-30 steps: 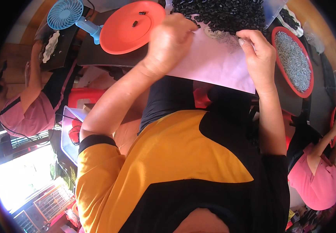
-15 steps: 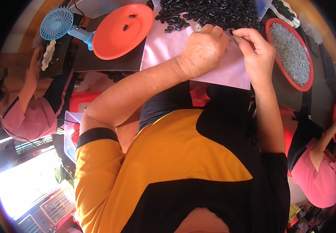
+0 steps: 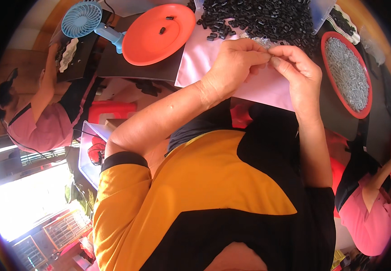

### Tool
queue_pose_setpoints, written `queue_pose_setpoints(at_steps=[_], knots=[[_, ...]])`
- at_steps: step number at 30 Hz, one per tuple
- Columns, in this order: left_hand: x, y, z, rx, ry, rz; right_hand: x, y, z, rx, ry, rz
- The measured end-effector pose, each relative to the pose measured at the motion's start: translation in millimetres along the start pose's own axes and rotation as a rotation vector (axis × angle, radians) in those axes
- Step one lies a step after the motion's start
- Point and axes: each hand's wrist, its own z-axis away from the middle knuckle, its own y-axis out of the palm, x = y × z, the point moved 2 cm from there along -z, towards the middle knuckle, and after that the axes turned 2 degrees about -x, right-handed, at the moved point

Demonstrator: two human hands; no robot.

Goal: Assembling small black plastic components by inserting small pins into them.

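My left hand (image 3: 235, 64) and my right hand (image 3: 298, 71) meet fingertip to fingertip over a pink sheet (image 3: 194, 61). Both are closed in a pinch, thumb against forefinger. Whatever sits between the fingertips is too small or hidden to make out. Just beyond them lies a little heap of shiny silvery pieces (image 3: 262, 42), partly covered by my fingers. Behind that spreads a large pile of small black plastic parts (image 3: 254, 20), some of them loose on the sheet.
On the left stands a red plate (image 3: 141, 47) with two black parts, beside a blue handheld fan (image 3: 83, 20). A red bowl (image 3: 366, 106) full of small silvery metal pieces is at the right. One person in pink (image 3: 39, 131) works at left, another (image 3: 369, 217) at right.
My left hand has turned from knuckles up to thumb up, its fingertips now meeting the right's. The silvery heap shows more. The whole view has shifted slightly, moving the plate and bowl rightward.
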Motion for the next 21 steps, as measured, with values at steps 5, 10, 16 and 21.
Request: queue_pose_setpoints(at_steps=[5, 10, 16, 21], knots=[[0.0, -45.8, -21.6, -0.228, 0.757, -0.817, 1.3, 4.1, -1.8, -0.017, -0.074, 0.07], [-2.8, -59.8, -50.6, -0.272, 0.935, -1.341, -9.8, 3.1, -2.3, -0.054, -0.039, -0.014], [1.3, -53.8, -46.9, -0.208, 1.063, -1.424, -8.8, 0.7, -4.6, -0.053, -0.039, -0.003], [-0.7, -34.7, -17.0, -0.052, 0.797, -0.927, -8.6, 1.3, -3.4, -0.039, -0.028, -0.034]])
